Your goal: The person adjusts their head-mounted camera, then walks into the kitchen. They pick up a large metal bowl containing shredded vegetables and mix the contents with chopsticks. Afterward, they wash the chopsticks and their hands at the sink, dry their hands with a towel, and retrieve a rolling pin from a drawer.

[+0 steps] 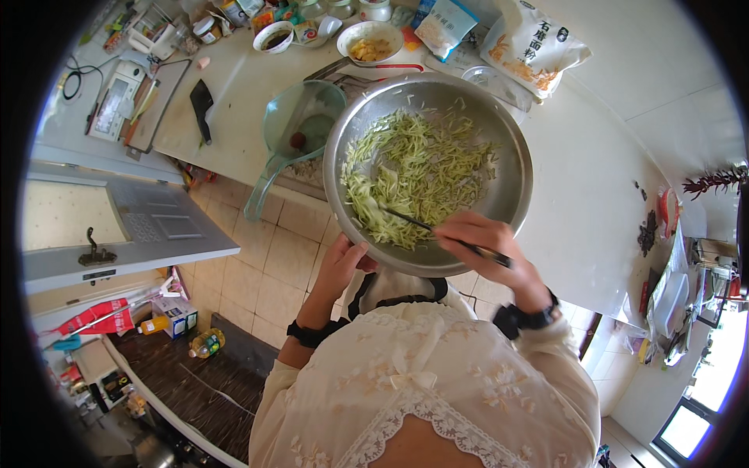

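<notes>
A wide stainless steel basin [515,146] stands at the front edge of the counter. Spread over its bottom are pale green vegetable shreds [433,158], with some white showing among them. My left hand [345,260] grips the basin's near left rim, thumb over the edge and fingers underneath. In my right hand [485,243] is a slim dark-handled utensil [409,219], held slantwise over the near rim. Its far end is sunk in the shreds at the left, so I cannot tell its shape there.
Left of the basin, a translucent green dipper [269,175] has its handle jutting past the counter edge. Farther left lies a black-handled knife-like tool [202,108]. Behind stand a bowl of yellow food [370,50], a bowl of dark liquid [274,38] and a flour bag [532,47]. A door [169,222] stands ajar.
</notes>
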Tool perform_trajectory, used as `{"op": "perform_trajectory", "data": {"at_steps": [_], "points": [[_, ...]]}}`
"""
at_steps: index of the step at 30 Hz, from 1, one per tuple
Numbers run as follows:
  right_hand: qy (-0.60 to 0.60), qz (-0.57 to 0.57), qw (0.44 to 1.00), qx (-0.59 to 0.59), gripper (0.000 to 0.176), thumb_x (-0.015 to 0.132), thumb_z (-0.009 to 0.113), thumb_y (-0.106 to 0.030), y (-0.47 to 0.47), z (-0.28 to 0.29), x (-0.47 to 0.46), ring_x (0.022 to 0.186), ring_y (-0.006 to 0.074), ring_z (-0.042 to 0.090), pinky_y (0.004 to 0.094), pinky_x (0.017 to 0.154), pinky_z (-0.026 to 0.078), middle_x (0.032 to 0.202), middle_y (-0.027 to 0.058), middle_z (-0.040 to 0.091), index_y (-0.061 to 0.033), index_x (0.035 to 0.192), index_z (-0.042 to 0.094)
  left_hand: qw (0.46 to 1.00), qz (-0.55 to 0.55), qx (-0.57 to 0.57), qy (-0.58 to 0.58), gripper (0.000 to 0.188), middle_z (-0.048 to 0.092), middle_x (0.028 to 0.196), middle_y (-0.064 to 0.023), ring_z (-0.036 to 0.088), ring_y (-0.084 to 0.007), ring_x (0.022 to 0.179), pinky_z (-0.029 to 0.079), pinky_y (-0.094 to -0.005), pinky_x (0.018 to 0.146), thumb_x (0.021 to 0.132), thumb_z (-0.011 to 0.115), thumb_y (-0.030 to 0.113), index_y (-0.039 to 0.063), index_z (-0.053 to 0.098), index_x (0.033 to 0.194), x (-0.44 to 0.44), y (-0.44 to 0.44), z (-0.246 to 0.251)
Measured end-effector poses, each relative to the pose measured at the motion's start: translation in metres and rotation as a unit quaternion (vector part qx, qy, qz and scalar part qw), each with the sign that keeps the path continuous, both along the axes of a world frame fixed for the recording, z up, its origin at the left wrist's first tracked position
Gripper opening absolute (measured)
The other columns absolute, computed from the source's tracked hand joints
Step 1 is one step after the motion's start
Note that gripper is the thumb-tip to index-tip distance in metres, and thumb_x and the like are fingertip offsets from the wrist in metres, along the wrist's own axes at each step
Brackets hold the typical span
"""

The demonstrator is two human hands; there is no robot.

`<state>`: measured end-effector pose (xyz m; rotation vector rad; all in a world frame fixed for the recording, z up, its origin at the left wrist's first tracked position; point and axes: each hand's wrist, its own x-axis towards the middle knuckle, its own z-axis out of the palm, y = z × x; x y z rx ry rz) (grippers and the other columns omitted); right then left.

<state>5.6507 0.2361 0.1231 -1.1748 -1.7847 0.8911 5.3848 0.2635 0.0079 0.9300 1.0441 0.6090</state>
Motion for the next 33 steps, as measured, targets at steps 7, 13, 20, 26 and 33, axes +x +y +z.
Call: {"op": "perform_trajectory", "data": {"at_steps": [7,13,20,26,33], "points": [[-0.068,-0.050,0.996,0.000,0.015,0.082,0.066,0.002,-0.005,-0.051,0.031,0.081,0.0275,0.063,0.0337,0.072,0.051,0.093,0.0160,0.064,0.0043,0.097,0.065,1.000,-0.010,-0.008,-0.005,0.024,0.065,0.090,-0.0108,0.064,-0.0182,0.071,0.053,-0.0302,0.066,0.094,0.047,0.019,0.001,0.052,0.110,-0.002,0.001,-0.003],[-0.048,-0.227,0.971,0.059,0.016,0.083,0.064,0.002,0.034,-0.059,0.030,0.085,0.0254,0.064,0.0315,0.074,0.051,0.097,0.0132,0.065,0.0013,0.098,0.067,1.000,0.003,0.004,-0.008,0.025,0.065,0.090,-0.0111,0.065,-0.0188,0.072,0.053,-0.0306,0.067,0.094,0.048,0.019,0.001,0.052,0.110,0.001,0.000,0.003],[-0.024,-0.042,0.999,-0.021,0.017,0.082,0.066,-0.001,-0.017,-0.015,0.010,0.082,0.0272,0.064,0.0329,0.074,0.051,0.096,0.0135,0.066,0.0001,0.099,0.068,1.000,-0.001,-0.003,-0.008,0.025,0.065,0.090,-0.0110,0.064,-0.0186,0.071,0.053,-0.0309,0.067,0.094,0.047,0.019,0.001,0.052,0.110,0.000,0.000,-0.001],[-0.067,-0.107,0.991,-0.030,0.015,0.081,0.066,0.001,-0.008,-0.034,0.029,0.080,0.0203,0.064,0.0279,0.071,0.050,0.088,0.0111,0.066,0.0003,0.096,0.068,1.000,-0.008,-0.002,-0.007,0.025,0.065,0.089,-0.0110,0.064,-0.0184,0.071,0.053,-0.0307,0.067,0.095,0.046,0.019,0.001,0.052,0.109,-0.001,0.000,-0.001],[-0.105,-0.315,0.940,0.072,0.013,0.081,0.065,0.002,-0.012,-0.052,0.051,0.079,0.0202,0.063,0.0276,0.071,0.051,0.090,0.0103,0.066,0.0000,0.094,0.068,1.000,0.003,0.001,0.003,0.024,0.064,0.089,-0.0108,0.064,-0.0181,0.071,0.053,-0.0307,0.067,0.095,0.047,0.020,0.001,0.051,0.109,0.000,-0.002,-0.003]]}}
